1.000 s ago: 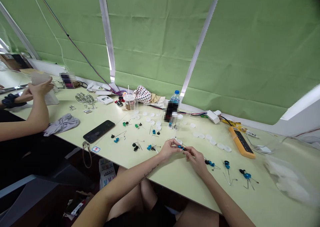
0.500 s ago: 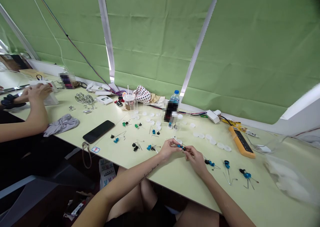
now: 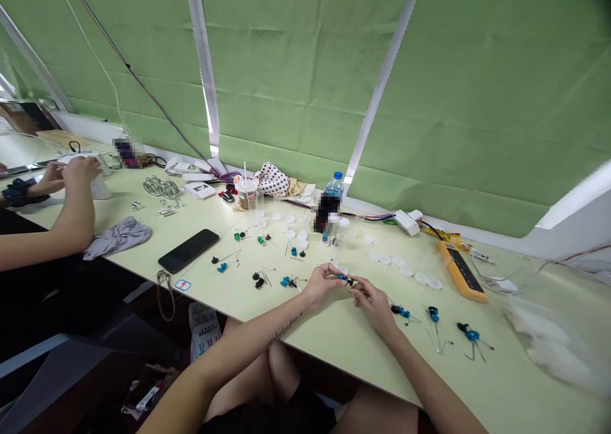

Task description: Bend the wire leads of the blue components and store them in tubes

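Note:
Between the fingertips of my left hand (image 3: 321,286) is a small blue and black part (image 3: 343,277), pinched over the table. My right hand (image 3: 375,305) comes in from the other side, with its fingertips at the black end of the same part. Fingers cover much of it, so its exact kind cannot be made out. Similar blue and black pieces with thin bent metal wires (image 3: 472,335) lie to the right of my hands, and another blue and black piece (image 3: 285,282) lies to the left. Several white round caps (image 3: 407,271) are spread behind my hands.
A black phone (image 3: 188,251) and a grey cloth (image 3: 119,237) lie on the left. At the back stand a drink cup (image 3: 247,198) and a water bottle (image 3: 335,182). An orange power strip (image 3: 462,272) and a plastic bag (image 3: 548,338) are on the right. A co-worker's arm (image 3: 71,224) rests far left.
My right fingers have shifted slightly at the black end of the part, and more of the part shows. The co-worker's hands have moved a little around a white box.

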Action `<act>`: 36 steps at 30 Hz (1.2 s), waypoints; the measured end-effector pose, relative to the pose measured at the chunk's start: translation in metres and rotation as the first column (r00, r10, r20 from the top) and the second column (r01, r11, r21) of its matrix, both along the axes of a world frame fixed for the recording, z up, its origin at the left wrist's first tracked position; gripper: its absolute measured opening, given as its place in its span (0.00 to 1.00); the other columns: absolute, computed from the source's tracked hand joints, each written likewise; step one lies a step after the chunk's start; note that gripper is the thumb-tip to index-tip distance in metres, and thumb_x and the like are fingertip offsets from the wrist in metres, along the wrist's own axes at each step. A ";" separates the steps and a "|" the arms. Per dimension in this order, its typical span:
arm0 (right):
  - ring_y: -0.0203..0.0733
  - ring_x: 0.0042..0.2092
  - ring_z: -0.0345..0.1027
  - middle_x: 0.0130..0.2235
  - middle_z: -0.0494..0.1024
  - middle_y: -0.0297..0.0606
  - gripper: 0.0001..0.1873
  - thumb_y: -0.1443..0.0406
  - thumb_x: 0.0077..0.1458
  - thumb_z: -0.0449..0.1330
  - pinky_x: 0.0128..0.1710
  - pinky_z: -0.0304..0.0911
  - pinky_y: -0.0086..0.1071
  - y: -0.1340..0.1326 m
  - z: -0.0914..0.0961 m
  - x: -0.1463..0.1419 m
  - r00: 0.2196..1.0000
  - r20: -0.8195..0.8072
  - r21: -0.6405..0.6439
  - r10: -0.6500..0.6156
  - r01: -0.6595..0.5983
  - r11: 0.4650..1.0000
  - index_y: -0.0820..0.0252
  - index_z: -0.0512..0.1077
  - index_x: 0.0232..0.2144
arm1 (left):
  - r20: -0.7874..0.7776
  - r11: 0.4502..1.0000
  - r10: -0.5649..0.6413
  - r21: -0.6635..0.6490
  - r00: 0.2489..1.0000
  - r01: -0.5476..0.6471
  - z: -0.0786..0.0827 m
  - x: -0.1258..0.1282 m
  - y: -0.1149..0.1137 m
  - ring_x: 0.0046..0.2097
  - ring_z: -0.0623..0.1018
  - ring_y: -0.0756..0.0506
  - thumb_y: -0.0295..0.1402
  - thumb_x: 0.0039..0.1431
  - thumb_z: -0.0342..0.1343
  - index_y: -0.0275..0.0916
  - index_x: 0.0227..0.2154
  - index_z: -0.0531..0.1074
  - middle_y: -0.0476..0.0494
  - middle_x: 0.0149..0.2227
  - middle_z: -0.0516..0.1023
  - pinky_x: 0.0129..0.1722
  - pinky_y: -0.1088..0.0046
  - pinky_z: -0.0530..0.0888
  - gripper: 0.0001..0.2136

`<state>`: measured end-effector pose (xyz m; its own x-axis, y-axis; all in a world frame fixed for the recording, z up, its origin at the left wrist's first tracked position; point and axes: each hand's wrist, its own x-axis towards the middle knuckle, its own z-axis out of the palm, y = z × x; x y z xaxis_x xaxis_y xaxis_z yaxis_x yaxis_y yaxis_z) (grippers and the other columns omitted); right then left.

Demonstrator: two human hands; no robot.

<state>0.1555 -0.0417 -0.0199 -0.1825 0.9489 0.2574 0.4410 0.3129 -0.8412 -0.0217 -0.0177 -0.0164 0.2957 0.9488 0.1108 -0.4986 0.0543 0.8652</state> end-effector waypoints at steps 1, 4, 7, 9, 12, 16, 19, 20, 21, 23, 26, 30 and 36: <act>0.38 0.24 0.67 0.29 0.74 0.35 0.24 0.48 0.54 0.53 0.27 0.66 0.32 0.000 0.000 0.000 1.000 -0.006 0.004 -0.003 0.003 1.000 0.58 0.67 0.46 | 0.005 1.000 -0.002 -0.005 1.000 0.002 0.000 0.000 0.000 0.37 0.76 0.47 0.31 0.38 0.69 0.34 0.29 0.70 0.42 0.34 0.76 0.42 0.67 0.69 0.15; 0.38 0.24 0.67 0.30 0.74 0.37 0.23 0.48 0.54 0.53 0.27 0.66 0.32 0.000 -0.001 0.000 1.000 -0.018 0.006 -0.014 0.014 1.000 0.58 0.67 0.43 | 0.016 1.000 -0.018 -0.008 1.000 0.018 0.000 0.000 0.000 0.37 0.76 0.47 0.31 0.37 0.69 0.34 0.29 0.70 0.42 0.34 0.76 0.43 0.66 0.69 0.16; 0.39 0.24 0.66 0.30 0.74 0.38 0.22 0.48 0.55 0.52 0.26 0.66 0.33 -0.001 -0.002 0.000 1.000 -0.015 0.006 -0.013 0.013 1.000 0.58 0.68 0.41 | 0.011 0.999 -0.034 -0.004 0.999 0.034 -0.001 0.000 -0.001 0.37 0.76 0.47 0.30 0.38 0.68 0.34 0.29 0.69 0.42 0.34 0.76 0.43 0.66 0.69 0.15; 0.38 0.25 0.66 0.30 0.74 0.38 0.21 0.49 0.55 0.52 0.26 0.65 0.32 -0.001 -0.002 0.000 1.000 -0.012 0.007 -0.010 0.010 1.000 0.58 0.68 0.39 | 0.002 0.999 -0.037 -0.007 0.999 0.037 -0.001 0.000 -0.001 0.37 0.76 0.47 0.30 0.38 0.68 0.34 0.29 0.69 0.42 0.34 0.76 0.42 0.66 0.69 0.15; 0.39 0.25 0.66 0.30 0.75 0.38 0.20 0.49 0.56 0.52 0.27 0.65 0.32 -0.001 -0.002 0.001 1.000 -0.007 -0.002 -0.004 0.004 1.000 0.59 0.68 0.38 | -0.004 1.000 -0.028 -0.012 1.000 0.028 -0.001 0.000 -0.001 0.36 0.76 0.47 0.31 0.37 0.69 0.34 0.28 0.70 0.42 0.33 0.76 0.42 0.67 0.69 0.16; 0.38 0.25 0.66 0.29 0.75 0.38 0.20 0.50 0.57 0.50 0.27 0.65 0.31 -0.003 0.001 0.001 1.000 0.029 0.000 0.012 -0.012 1.000 0.58 0.69 0.37 | -0.005 1.000 -0.028 -0.003 1.000 0.028 -0.002 0.001 0.000 0.36 0.76 0.47 0.30 0.37 0.69 0.34 0.29 0.70 0.42 0.34 0.76 0.42 0.67 0.69 0.16; 0.38 0.24 0.65 0.25 0.73 0.35 0.20 0.50 0.58 0.48 0.27 0.64 0.30 -0.003 0.003 0.001 0.996 0.086 0.017 0.012 -0.013 1.000 0.58 0.69 0.33 | -0.025 0.999 -0.037 0.013 0.999 0.037 -0.004 0.001 0.001 0.36 0.75 0.48 0.29 0.39 0.68 0.34 0.29 0.69 0.41 0.34 0.76 0.42 0.68 0.69 0.15; 0.38 0.24 0.65 0.24 0.73 0.35 0.20 0.49 0.58 0.48 0.27 0.63 0.30 -0.003 0.004 0.001 0.995 0.096 0.021 0.010 -0.012 1.000 0.58 0.70 0.33 | -0.032 0.999 -0.035 0.019 0.999 0.036 -0.005 0.001 0.001 0.37 0.75 0.48 0.28 0.39 0.68 0.34 0.29 0.69 0.41 0.34 0.76 0.42 0.68 0.69 0.14; 0.38 0.24 0.65 0.24 0.73 0.35 0.21 0.49 0.58 0.48 0.27 0.64 0.30 -0.003 0.004 0.001 0.995 0.100 0.022 0.010 -0.013 1.000 0.58 0.70 0.33 | -0.035 0.999 -0.032 0.023 0.999 0.033 -0.005 0.001 0.002 0.37 0.75 0.48 0.28 0.39 0.68 0.34 0.29 0.69 0.41 0.34 0.76 0.42 0.68 0.69 0.14; 0.38 0.24 0.66 0.26 0.74 0.36 0.20 0.50 0.58 0.48 0.27 0.64 0.30 -0.002 0.003 0.001 0.996 0.086 0.020 0.014 -0.016 1.000 0.58 0.70 0.35 | -0.032 0.999 -0.028 0.026 0.999 0.029 -0.006 0.001 0.002 0.37 0.75 0.47 0.28 0.40 0.67 0.34 0.29 0.69 0.41 0.34 0.76 0.42 0.67 0.69 0.14; 0.38 0.24 0.67 0.29 0.75 0.37 0.21 0.49 0.56 0.50 0.27 0.65 0.31 0.000 0.000 0.001 0.999 0.043 0.005 0.013 -0.013 1.000 0.58 0.68 0.43 | -0.014 1.000 -0.018 0.012 1.000 0.018 -0.005 0.001 0.002 0.37 0.76 0.47 0.29 0.39 0.68 0.34 0.29 0.69 0.41 0.34 0.76 0.42 0.66 0.69 0.14; 0.38 0.24 0.67 0.33 0.75 0.39 0.22 0.49 0.54 0.54 0.26 0.67 0.32 0.001 -0.005 0.001 1.000 -0.004 0.000 -0.020 0.020 1.000 0.58 0.67 0.44 | 0.002 1.000 -0.023 -0.003 1.000 0.023 -0.004 0.001 0.002 0.36 0.76 0.47 0.29 0.38 0.68 0.34 0.29 0.70 0.42 0.34 0.76 0.42 0.66 0.70 0.15; 0.38 0.24 0.67 0.29 0.74 0.37 0.19 0.50 0.55 0.53 0.26 0.66 0.32 0.002 -0.008 0.003 1.000 0.010 0.022 -0.022 0.022 1.000 0.58 0.67 0.39 | 0.018 0.999 -0.041 -0.014 0.999 0.042 -0.004 0.002 0.001 0.37 0.76 0.46 0.29 0.37 0.69 0.33 0.29 0.70 0.41 0.34 0.77 0.43 0.65 0.70 0.15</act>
